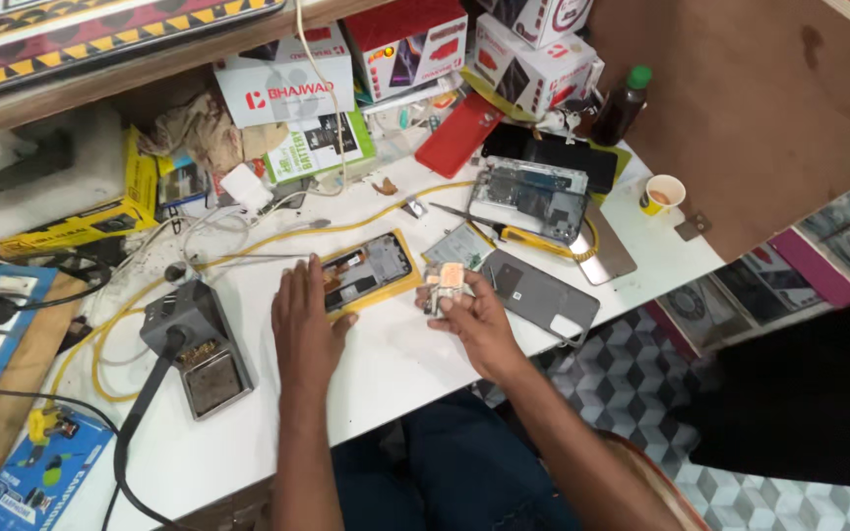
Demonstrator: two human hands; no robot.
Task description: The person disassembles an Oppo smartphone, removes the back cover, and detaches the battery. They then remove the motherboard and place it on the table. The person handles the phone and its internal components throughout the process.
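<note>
The small flat phone part with a pale pink patch (pixel 448 285) sits in the right hand (pixel 472 320), just above the white surface (pixel 395 364). The fingers close on it from the sides, so this grip is grasping the part. It looks thin, light and easy to break, so I think it is best held by its edges, softly, and not by the flat face.

Just beside it lies the opened phone in a yellow frame (pixel 366 270). The left hand (pixel 305 329) rests flat on the near end of that phone, fingers spread out, pressing down and not closed around anything. The phone looks stiff but its bare insides look easy to hurt.

To the right lies a grey phone back cover (pixel 541 292). Behind it is another opened phone with a blue-grey board (pixel 529 200), and a screwdriver with a yellow handle (pixel 523 237) lies near it. A grey soldering station with a black cable (pixel 197 344) stands to the left. A small paper cup (pixel 663 193) stands far off at the edge
</note>
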